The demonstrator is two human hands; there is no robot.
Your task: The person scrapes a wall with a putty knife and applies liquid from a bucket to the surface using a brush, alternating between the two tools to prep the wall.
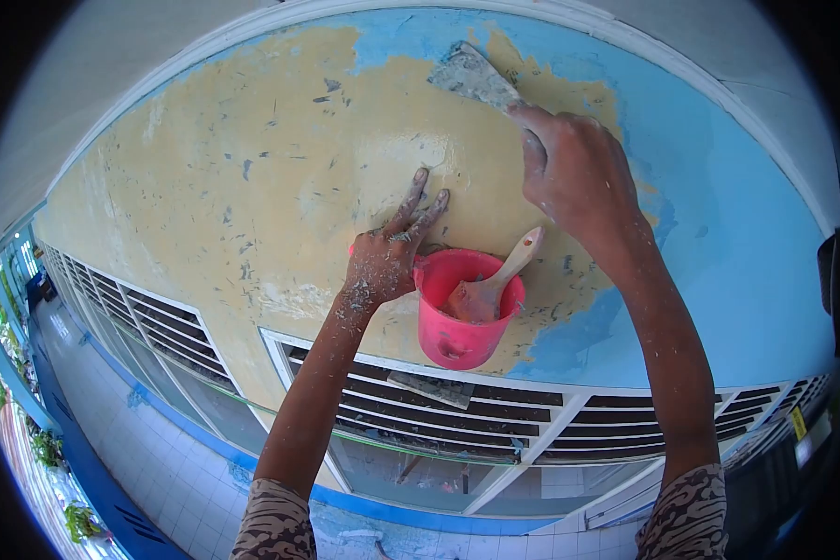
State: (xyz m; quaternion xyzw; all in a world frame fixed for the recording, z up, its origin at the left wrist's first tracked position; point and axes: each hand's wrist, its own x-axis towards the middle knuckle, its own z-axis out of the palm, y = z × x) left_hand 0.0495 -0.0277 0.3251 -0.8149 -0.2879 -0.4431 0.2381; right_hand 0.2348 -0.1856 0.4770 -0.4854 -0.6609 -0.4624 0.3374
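Note:
My right hand (583, 177) is closed round the handle of a paint scraper (476, 77). The scraper's broad, smeared blade lies against the upper wall, near the border of blue paint (728, 215) and the bare yellowish surface (289, 205). My left hand (383, 261) grips a pink pail (462, 343) at its rim or handle, with two fingers stretched toward the wall. Paint flecks cover that hand and wrist. Inside the pail leans a paintbrush (518, 259), its wooden handle sticking out at the upper right. The bristle end is partly hidden in the pail.
Below the painted wall run white-framed louvre windows (579, 411). A flat grey blade-like piece (434, 388) rests on the slats under the pail. A tiled floor (131, 401) lies far below, with green plants (79, 521) at the left. White trim (625, 37) edges the wall above.

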